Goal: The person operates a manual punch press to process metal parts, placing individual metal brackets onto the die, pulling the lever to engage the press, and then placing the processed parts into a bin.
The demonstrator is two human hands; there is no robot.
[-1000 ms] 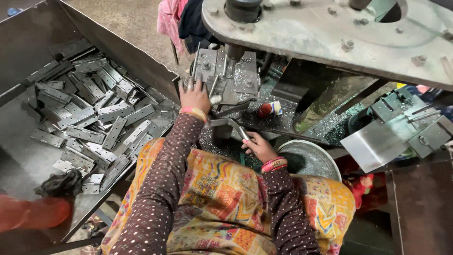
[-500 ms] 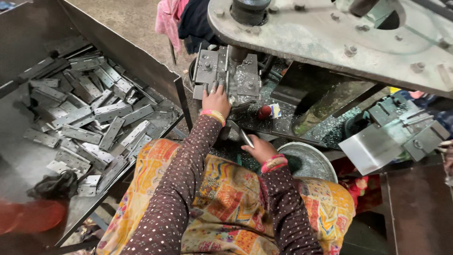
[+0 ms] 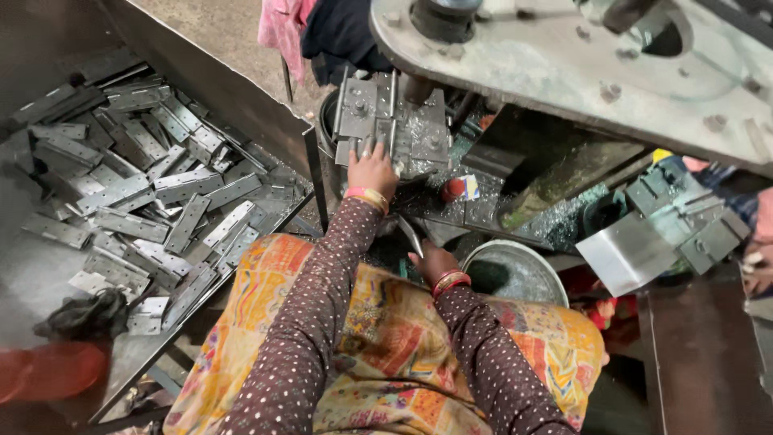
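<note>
My left hand (image 3: 372, 167) reaches forward, and its fingertips rest on the grey steel die block (image 3: 394, 121) under the press. I cannot see whether a piece lies beneath the fingers. My right hand (image 3: 431, 262) stays close to my lap, shut on a thin metal rod (image 3: 410, 237) that points up and to the left. Both arms wear dark dotted sleeves and red and gold bangles. A patterned orange cloth (image 3: 386, 346) covers my lap.
A sheet-metal tray (image 3: 266, 113) on the left holds several flat grey hinge plates (image 3: 145, 201) and a black rag (image 3: 80, 316). The heavy press body (image 3: 564, 72) hangs overhead. A steel bowl (image 3: 515, 275) sits by my right knee. Another person's hand (image 3: 757, 270) shows at the right edge.
My left hand moved right from the tray's edge onto the die block. My right hand with the rod stayed nearly still.
</note>
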